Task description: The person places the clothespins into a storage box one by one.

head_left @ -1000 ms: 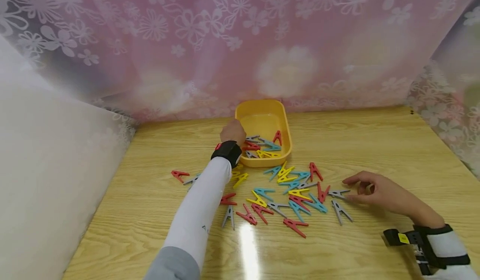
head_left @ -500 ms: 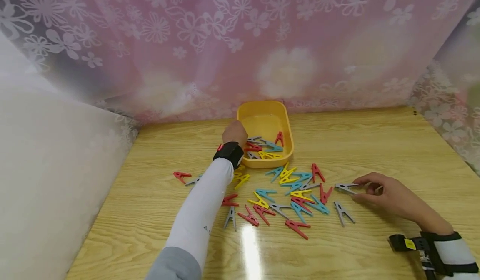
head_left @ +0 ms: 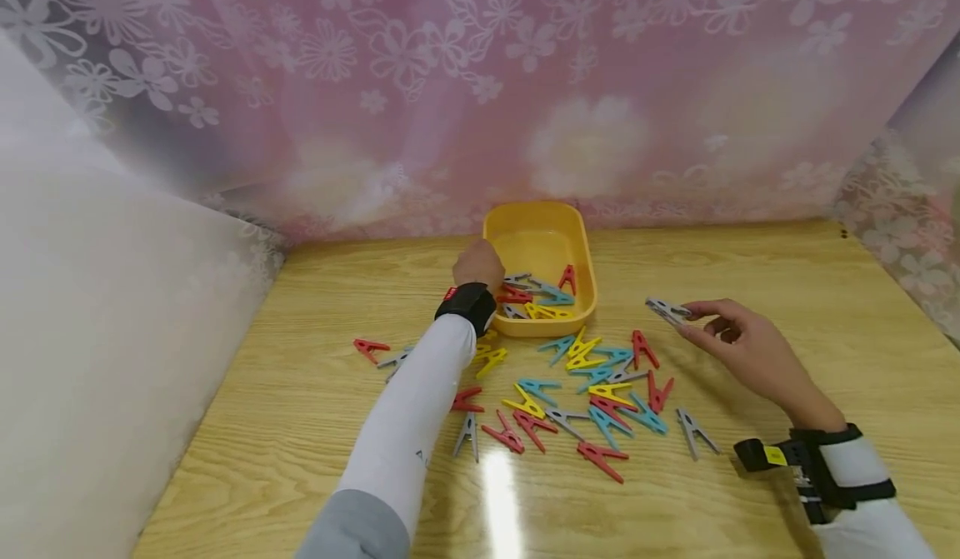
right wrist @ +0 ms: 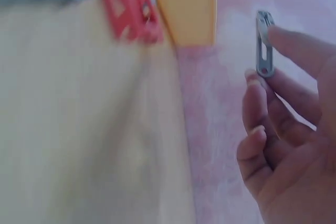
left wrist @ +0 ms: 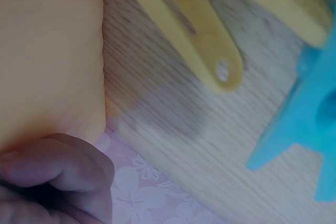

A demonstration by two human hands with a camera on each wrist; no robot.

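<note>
My right hand (head_left: 738, 346) pinches a grey clothespin (head_left: 667, 311) by its handle ends, raised over the table right of the yellow tub (head_left: 591, 292). The right wrist view shows the same clothespin (right wrist: 264, 45) edge-on between thumb and fingertips. My left hand (head_left: 478, 266) grips the tub's left rim with curled fingers; in the left wrist view that hand (left wrist: 58, 177) lies against the tub wall (left wrist: 52, 51). Inside the tub lie several clothespins, among them a red one (head_left: 567, 279) and a yellow one (head_left: 547, 311).
Red, blue, yellow and grey clothespins lie scattered before the tub, such as a red one (head_left: 602, 461) and a grey one (head_left: 696, 432). My left sleeve (head_left: 397, 426) crosses over part of them. A flowered pink cloth (head_left: 450, 126) hangs behind the wooden table (head_left: 247, 426).
My right hand took hold of the grey clothespin at the pile's right side, lifted it and moved it toward the back. My left hand stays at the tub's rim.
</note>
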